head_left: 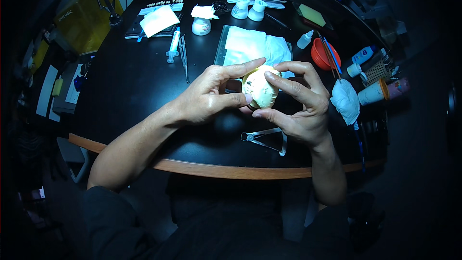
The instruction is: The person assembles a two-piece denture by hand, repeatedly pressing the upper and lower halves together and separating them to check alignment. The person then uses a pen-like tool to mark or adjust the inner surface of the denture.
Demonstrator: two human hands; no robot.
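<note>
Cradling pale lump [260, 88], both hands.

A black table [134, 82] with a wooden edge fills the view. At its centre, toward six o'clock, a metal caliper [264, 139] lies flat. At twelve o'clock a white cloth [250, 45] rests on a tray, with three small white jars [201, 26] behind it. At eleven o'clock lie a syringe [173, 45], tweezers [184, 58] just beside it, and a white paper sheet [159, 20]. At two o'clock stand a small dropper bottle [304, 40] and an orange bowl [323, 54] holding brushes. At three o'clock lies a crumpled white wipe [345, 101], near a capped cup [373, 93].
</note>
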